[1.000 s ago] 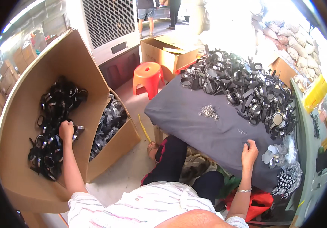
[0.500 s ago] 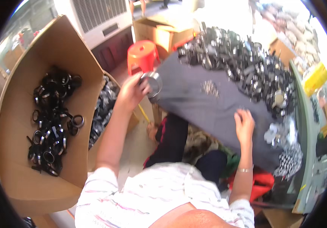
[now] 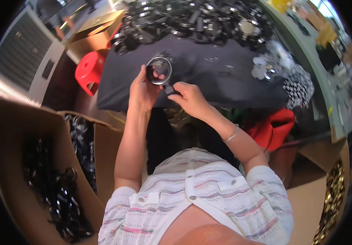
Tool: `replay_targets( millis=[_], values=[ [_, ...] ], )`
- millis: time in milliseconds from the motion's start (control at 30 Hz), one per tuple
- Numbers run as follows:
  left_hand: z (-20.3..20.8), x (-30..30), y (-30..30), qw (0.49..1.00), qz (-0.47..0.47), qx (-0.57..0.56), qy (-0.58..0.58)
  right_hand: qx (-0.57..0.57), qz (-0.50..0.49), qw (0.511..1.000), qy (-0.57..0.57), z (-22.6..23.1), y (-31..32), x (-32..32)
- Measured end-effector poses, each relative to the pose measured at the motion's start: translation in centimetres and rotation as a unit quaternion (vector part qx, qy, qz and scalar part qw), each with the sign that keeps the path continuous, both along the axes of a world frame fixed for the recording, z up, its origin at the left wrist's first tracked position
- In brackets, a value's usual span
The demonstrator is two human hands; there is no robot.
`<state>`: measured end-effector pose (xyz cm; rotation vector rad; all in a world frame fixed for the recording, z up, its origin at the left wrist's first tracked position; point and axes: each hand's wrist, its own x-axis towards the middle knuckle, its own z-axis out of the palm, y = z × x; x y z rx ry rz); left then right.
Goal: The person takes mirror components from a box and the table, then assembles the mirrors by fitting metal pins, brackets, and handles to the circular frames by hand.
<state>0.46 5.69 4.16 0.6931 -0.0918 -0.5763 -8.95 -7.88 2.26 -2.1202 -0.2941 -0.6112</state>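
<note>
A round black ring point(image 3: 148, 73) with a shiny silver rim and a short black tab is held up over the near side of the dark cloth-covered table point(image 3: 221, 87). My left hand point(image 3: 142, 92) grips its left side, thumb up along the edge, and fingertips show through the opening. The thumb and fingers of my right hand point(image 3: 191, 98) pinch the black tab at the ring's lower right. Behind the ring lies a little cluster of small metal pieces point(image 3: 171, 59), partly hidden. A few more small metal pieces point(image 3: 212, 59) lie to its right.
A heap of similar black and silver pieces point(image 3: 176, 20) covers the table's far side. Clear discs point(image 3: 260, 69) and a black-and-white patterned bundle point(image 3: 298, 87) lie at right. An open cardboard box point(image 3: 10, 122) with black pieces stands at left, near a red stool point(image 3: 90, 69).
My left hand has carried the ring from beside the stool to over the table. My right hand has moved left from the tabletop and now pinches the tab. The view has turned rightward.
</note>
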Motion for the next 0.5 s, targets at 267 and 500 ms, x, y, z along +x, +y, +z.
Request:
replay_targets(
  millis=[267, 500],
  values=[
    [-3.8, -1.6, -4.0, 0.928, -0.021, 0.246, -0.281, 0.042, -0.121, 0.979, 0.161, -1.3, -2.9, 0.6],
    [-4.3, -1.6, -4.2, 0.906, 0.009, 0.281, -0.316, -0.206, -0.332, 0.92, -0.014, 1.5, -13.2, -2.1]
  ],
)
